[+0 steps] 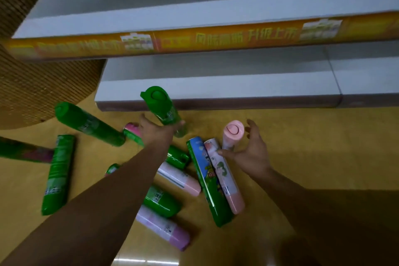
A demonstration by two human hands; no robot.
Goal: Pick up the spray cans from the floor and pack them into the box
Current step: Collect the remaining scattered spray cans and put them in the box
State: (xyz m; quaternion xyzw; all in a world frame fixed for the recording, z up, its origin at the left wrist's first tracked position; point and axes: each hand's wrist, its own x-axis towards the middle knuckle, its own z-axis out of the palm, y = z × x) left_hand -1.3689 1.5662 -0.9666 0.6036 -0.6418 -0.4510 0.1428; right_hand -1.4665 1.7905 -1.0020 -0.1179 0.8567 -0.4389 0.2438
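Gripping a green spray can [162, 108] round its lower body, the left hand [155, 131] holds it tilted above the floor, cap end toward the camera. The right hand [250, 149] is spread with fingers apart around an upright pink-capped can [232, 136]; whether they touch it cannot be told, and they have not closed on it.

From the left edge, a dark green and purple can [23, 153] lies partly out of frame on the tan floor [302, 136]. Beside it a long green can [57, 176] lies lengthwise, and above that another green can [88, 125] lies slanted. A pink-tipped can [132, 130] shows just behind the left hand. Under the left forearm lie a small green-topped can [112, 168], a short green can [160, 201] and a lilac can [162, 227] nearest the camera. Just right of the forearm lie a green cap end [178, 156] and a white and pink can [179, 177]. Next, a blue and green can [207, 181] and a white can with a pink cap [224, 177] lie side by side, touching, beneath the right hand.

Beyond the cans run grey shelves [216, 90], the upper one edged with an orange label strip [194, 41]. A woven brown surface [32, 84] fills the left side. No box can be seen.
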